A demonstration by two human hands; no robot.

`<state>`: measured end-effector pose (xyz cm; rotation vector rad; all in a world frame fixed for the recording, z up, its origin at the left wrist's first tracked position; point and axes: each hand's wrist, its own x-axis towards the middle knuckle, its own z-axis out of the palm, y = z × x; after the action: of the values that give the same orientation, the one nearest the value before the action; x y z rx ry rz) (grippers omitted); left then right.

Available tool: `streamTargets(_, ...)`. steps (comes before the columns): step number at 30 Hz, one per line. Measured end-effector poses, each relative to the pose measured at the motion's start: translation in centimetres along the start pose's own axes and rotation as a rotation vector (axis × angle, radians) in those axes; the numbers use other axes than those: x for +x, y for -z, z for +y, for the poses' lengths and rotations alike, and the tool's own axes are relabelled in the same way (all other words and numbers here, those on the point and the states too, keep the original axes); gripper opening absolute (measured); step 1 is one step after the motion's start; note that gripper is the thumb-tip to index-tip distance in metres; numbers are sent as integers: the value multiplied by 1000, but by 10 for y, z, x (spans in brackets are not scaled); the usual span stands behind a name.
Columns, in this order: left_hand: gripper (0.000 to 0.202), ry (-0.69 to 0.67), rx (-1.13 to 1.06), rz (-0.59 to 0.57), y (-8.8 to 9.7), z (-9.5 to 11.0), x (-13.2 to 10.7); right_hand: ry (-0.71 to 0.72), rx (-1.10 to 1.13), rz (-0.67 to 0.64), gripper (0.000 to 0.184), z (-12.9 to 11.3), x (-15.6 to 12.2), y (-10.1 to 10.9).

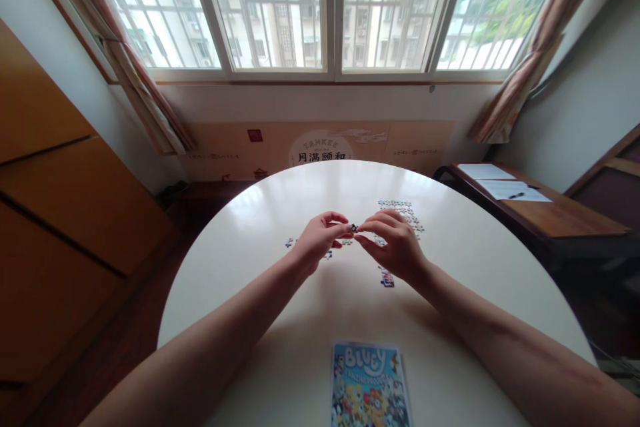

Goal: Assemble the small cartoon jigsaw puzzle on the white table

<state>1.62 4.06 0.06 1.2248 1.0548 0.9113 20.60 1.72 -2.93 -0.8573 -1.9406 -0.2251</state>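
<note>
The left hand (320, 235) seems to pinch a small, dark-and-pale, knobbed jigsaw piece (353, 229) between thumb and fingertips, just above the worktop; the right hand (395, 243) meets it with its fingertips, though whether it grips too I cannot tell. The step looks like turning or inspecting that piece, and the next move calls for aligning its knobs before it is set down. Small, multicoloured loose pieces (289, 243) lie near the left hand; a flat, multicoloured patch of pieces (411, 215) lies beyond the right, and a reddish-purple cluster (387, 277) nearer the body. Closest on the round, glossy white worktop (240, 280) lies a blue, rectangular "Bluey" picture (370, 380).
</note>
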Motion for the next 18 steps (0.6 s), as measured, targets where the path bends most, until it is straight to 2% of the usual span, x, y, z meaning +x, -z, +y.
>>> streamTargets(6,18,-36,83,-28,2,-1,2,-20,6,5,4,3,0,2)
streamTargets(11,27,-49,154,-38,2,0,2,-18,18,13,8,5,-1,1)
streamTargets(18,17,-83,221,-43,6,-2,6,21,9,-34,9,7,-4,-4)
